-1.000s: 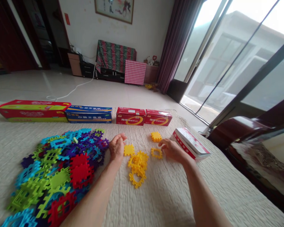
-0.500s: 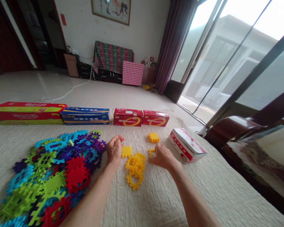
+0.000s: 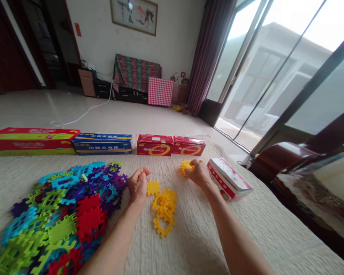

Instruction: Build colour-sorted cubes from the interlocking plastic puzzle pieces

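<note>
Yellow plastic pieces (image 3: pixel 184 167) with bumpy edges are touched by the bent right hand (image 3: pixel 200 174); its grip cannot be told. The left hand (image 3: pixel 138 185) is curled closed beside a flat yellow square (image 3: pixel 154 188).

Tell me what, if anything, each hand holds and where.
The right hand is at the right edge of the yellow pieces; whether it grips cannot be told. The left hand shows nothing held.

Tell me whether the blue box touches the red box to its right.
Apart. The head view shows a narrow gap between the blue box and the red box, with pale cover visible there.
</note>
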Motion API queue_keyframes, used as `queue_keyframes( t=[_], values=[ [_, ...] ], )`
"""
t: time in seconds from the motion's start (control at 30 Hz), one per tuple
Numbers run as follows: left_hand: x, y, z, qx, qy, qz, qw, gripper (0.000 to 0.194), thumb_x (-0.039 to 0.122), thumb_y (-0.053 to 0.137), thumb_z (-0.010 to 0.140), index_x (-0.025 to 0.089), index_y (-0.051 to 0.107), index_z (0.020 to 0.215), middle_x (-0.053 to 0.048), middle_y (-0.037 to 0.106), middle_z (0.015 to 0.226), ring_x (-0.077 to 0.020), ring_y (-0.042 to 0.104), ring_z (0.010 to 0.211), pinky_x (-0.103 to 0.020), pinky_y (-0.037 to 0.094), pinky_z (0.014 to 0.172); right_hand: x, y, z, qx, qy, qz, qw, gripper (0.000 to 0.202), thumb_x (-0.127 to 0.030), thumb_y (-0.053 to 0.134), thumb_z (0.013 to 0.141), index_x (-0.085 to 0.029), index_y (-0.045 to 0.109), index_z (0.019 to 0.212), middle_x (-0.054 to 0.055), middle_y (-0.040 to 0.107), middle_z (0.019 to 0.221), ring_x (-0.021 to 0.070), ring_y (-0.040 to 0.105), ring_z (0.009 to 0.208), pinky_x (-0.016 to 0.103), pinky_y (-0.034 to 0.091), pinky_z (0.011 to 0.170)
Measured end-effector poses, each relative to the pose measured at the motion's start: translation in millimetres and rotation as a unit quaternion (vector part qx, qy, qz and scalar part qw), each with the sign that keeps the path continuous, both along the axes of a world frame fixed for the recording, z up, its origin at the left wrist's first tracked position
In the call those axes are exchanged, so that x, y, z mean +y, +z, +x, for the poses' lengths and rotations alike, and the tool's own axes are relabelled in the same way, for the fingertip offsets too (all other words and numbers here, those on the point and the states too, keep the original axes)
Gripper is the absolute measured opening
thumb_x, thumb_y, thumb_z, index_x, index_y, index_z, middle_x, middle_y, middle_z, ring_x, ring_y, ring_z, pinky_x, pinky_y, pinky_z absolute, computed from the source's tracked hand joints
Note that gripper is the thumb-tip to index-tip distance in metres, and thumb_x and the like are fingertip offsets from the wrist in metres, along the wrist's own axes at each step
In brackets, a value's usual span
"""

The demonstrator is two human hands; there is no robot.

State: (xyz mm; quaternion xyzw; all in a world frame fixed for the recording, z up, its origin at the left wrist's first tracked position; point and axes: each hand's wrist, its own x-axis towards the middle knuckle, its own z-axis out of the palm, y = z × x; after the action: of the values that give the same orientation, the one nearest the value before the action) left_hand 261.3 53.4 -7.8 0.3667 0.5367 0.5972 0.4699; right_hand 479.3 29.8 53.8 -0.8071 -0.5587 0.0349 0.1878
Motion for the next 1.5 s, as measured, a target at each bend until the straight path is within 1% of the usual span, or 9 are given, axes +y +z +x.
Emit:
queue_keyframes(
  t=[0.23,0.37,0.5,0.63,0.87,1.13,1.27,1.37,1.5],
  values=[
    [-1,0.4,0,0.001,0.000,0.003,1.000,0.031,0.028,0.048,0.066,0.018,0.068,0.087,-0.004,0.070,0.076,-0.0148,0.063,0.069,-0.025,0.050,0.063,-2,-9.9,0,0.007,-0.006,0.042,0.999,0.041,-0.043,0.061,0.075,-0.015,0.059,0.104,0.013,0.056,0.107,0.0218,0.058,0.091,0.030,0.043,0.078],
    [-1,-1.0,-1,0.008,-0.002,0.013,1.000,0.030,0.027,0.047,0.066,0.018,0.068,0.086,-0.004,0.070,0.077,-0.0143,0.063,0.068,-0.024,0.049,0.064,-18,-4.3,-13,0.026,0.067,0.108,0.992,0.025,-0.034,0.056,0.079,-0.016,0.061,0.096,0.009,0.060,0.099,0.0181,0.058,0.085,0.028,0.043,0.075],
    [1,-3.3,-1,0.022,-0.002,0.020,1.000,0.030,0.027,0.047,0.068,0.019,0.068,0.086,-0.003,0.070,0.078,-0.0139,0.062,0.068,-0.024,0.049,0.063,-38,0.0,-31,0.073,0.191,0.009,0.979,0.013,-0.022,0.055,0.077,-0.016,0.066,0.082,0.003,0.063,0.074,0.0129,0.056,0.067,0.023,0.040,0.064],
    [0,-2.0,0,0.015,0.000,0.017,1.000,0.030,0.028,0.047,0.067,0.018,0.068,0.086,-0.003,0.070,0.076,-0.0136,0.061,0.065,-0.024,0.048,0.062,-50,-5.5,-43,0.084,0.242,-0.060,0.965,0.018,-0.025,0.056,0.077,-0.017,0.070,0.081,0.003,0.066,0.072,0.0122,0.056,0.063,0.022,0.037,0.058],
    [-2,1.9,1,0.009,0.002,0.016,1.000,0.031,0.029,0.047,0.066,0.018,0.068,0.086,-0.003,0.070,0.075,-0.0139,0.061,0.064,-0.024,0.048,0.061,-47,-18.3,-42,0.096,0.228,-0.097,0.964,0.015,-0.018,0.055,0.071,-0.016,0.069,0.073,0.001,0.065,0.063,0.0091,0.052,0.056,0.019,0.032,0.050],
    [-1,1.1,1,0.012,-0.001,0.017,1.000,0.031,0.028,0.046,0.065,0.018,0.068,0.085,-0.004,0.071,0.076,-0.0137,0.061,0.063,-0.025,0.049,0.062,-46,4.2,-25,0.261,0.196,-0.051,0.944,0.014,-0.026,0.053,0.078,-0.015,0.061,0.075,-0.001,0.060,0.058,0.0093,0.055,0.052,0.019,0.038,0.048],
    [1,-2.8,1,0.019,-0.002,0.020,1.000,0.032,0.027,0.046,0.066,0.018,0.068,0.087,-0.003,0.070,0.076,-0.0141,0.061,0.064,-0.025,0.048,0.061,-48,10.7,-15,0.192,0.171,-0.012,0.966,0.010,-0.024,0.056,0.075,-0.017,0.062,0.075,-0.001,0.060,0.061,0.0101,0.054,0.055,0.021,0.038,0.050],
    [2,-3.7,1,0.019,-0.001,0.025,1.000,0.032,0.027,0.046,0.066,0.018,0.068,0.086,-0.004,0.070,0.076,-0.0149,0.062,0.067,-0.025,0.048,0.062,-51,12.0,-9,0.111,0.184,-0.035,0.976,0.010,-0.016,0.056,0.072,-0.018,0.064,0.076,-0.001,0.063,0.066,0.0113,0.057,0.060,0.022,0.040,0.056],
    [1,-2.6,1,0.017,-0.002,0.018,1.000,0.032,0.027,0.046,0.066,0.018,0.068,0.087,-0.003,0.070,0.075,-0.0146,0.062,0.066,-0.024,0.048,0.060,-54,11.0,-3,0.066,0.195,-0.082,0.975,0.024,-0.005,0.052,0.066,-0.020,0.064,0.080,0.002,0.065,0.079,0.0127,0.059,0.070,0.024,0.044,0.065]
  ],
)
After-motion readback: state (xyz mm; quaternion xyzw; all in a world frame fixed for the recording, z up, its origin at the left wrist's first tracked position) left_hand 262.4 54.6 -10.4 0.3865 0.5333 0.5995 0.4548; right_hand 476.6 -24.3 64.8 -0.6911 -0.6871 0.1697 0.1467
